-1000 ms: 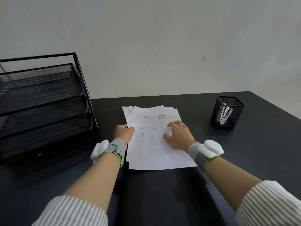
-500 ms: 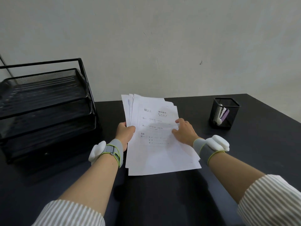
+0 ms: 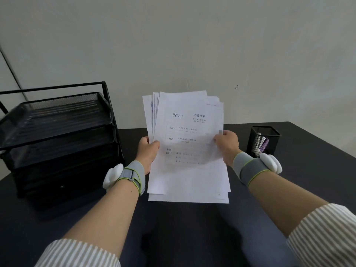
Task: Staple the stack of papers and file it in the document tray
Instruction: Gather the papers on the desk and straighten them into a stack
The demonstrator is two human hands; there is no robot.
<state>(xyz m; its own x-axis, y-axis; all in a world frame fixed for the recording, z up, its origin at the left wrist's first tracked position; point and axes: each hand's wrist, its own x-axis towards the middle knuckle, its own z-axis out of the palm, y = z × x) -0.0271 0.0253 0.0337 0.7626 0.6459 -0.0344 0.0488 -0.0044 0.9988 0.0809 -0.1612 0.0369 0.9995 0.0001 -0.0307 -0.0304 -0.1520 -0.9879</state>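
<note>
Fingers (image 3: 154, 145) of the left hand (image 3: 147, 153) pinch the left edge of a stack of papers (image 3: 187, 147), thumb on the front sheet and the other fingers hidden behind. On the opposite side, the right hand (image 3: 228, 146) grips the right edge in the same way, thumb in front. Both hands hold the stack tilted up off the black tabletop (image 3: 183, 228), printed side facing the camera. Its sheets are uneven, fanned slightly at the top left and at the bottom. Japanese text is printed on the front sheet. A grey wrist strap with a white device sits on each forearm, and striped sleeves are pushed up past them. To the left, on the tabletop, stands a black mesh document tray (image 3: 57, 135) with several tiers, well apart from the papers. To the right, near the right hand, stands a black mesh pen cup (image 3: 264, 139) holding a few items that are too small to identify.
</note>
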